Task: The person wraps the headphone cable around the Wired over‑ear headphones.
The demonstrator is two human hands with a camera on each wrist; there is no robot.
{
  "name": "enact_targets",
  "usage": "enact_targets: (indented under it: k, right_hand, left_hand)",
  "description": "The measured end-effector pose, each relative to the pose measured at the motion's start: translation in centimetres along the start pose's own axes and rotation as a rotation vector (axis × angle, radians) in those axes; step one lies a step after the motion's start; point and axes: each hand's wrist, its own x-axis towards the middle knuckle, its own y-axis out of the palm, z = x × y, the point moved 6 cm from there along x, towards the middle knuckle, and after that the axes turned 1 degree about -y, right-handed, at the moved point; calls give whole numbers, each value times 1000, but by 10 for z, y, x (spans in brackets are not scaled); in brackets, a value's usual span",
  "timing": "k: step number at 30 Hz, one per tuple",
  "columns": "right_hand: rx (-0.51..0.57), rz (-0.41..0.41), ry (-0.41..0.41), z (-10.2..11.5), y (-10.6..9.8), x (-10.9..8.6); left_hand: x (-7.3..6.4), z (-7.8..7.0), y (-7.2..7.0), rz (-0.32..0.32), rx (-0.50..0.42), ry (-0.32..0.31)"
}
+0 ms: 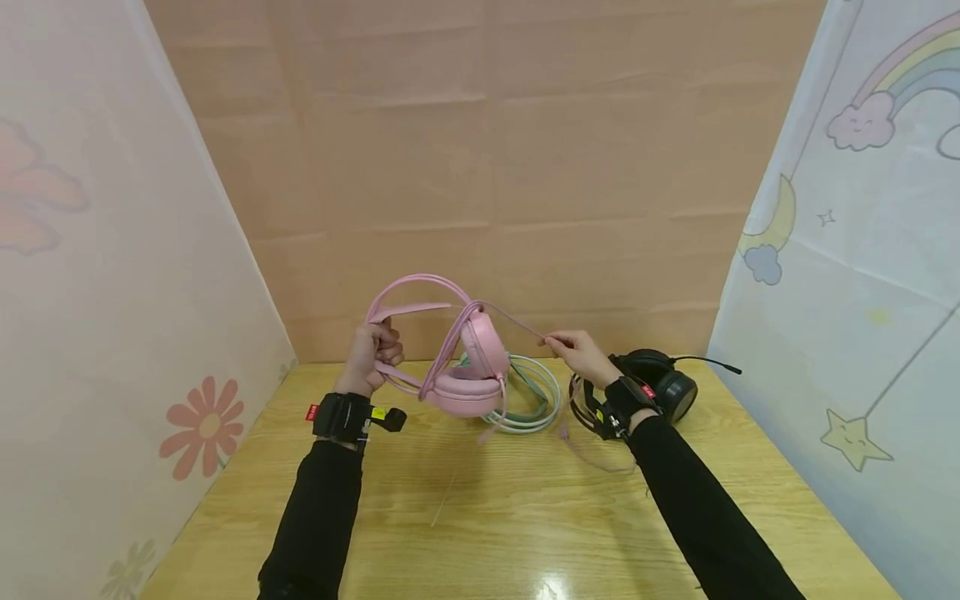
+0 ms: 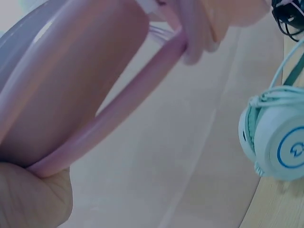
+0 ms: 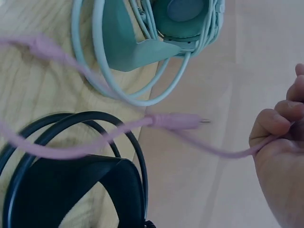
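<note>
Pink headphones (image 1: pixel 480 354) hang above the wooden table, their band toward the left. My left hand (image 1: pixel 369 357) grips them by the headband, fingers curled round it; part of that hand shows low in the left wrist view beside the pink band (image 2: pixel 114 109). Pink cable (image 1: pixel 513 321) is looped around the band near the ear cups and runs across to my right hand (image 1: pixel 581 354), which pinches it between thumb and fingers. In the right wrist view, a pink plug (image 3: pixel 175 121) with a metal tip dangles beside the pinched cable.
Mint-green headphones (image 2: pixel 287 137) lie on the table (image 1: pixel 390 500) behind the pink pair. Black headphones (image 1: pixel 648 379) with a boom microphone (image 1: pixel 712 362) sit at the right, behind my right wrist. Brown paper (image 1: pixel 487 167) covers the back; patterned sheets (image 1: pixel 847 275) flank the sides.
</note>
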Motion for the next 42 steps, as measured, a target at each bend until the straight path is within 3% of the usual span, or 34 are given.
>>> enact_targets:
  k: [7, 13, 22, 25, 29, 36, 42]
  right_hand:
    - [-17, 60, 18, 3, 15, -2]
    - [-25, 57, 31, -4, 17, 0]
    - [-100, 20, 38, -8, 18, 6]
    - [-142, 30, 53, -9, 22, 7]
    - [-156, 72, 48, -7, 30, 5]
    - [-96, 136, 112, -6, 38, 1]
    - [-91, 152, 76, 1, 42, 1]
  left_hand:
    - [0, 2, 0, -46, -157, 12]
    - [0, 5, -2, -54, -260, 7]
    - [-1, 14, 6, 101, -411, -117]
    - [0, 16, 9, 113, -451, -125]
    - [2, 19, 7, 50, -474, -95]
    - [2, 30, 7, -52, -580, -88]
    - [2, 35, 10, -145, -636, -60]
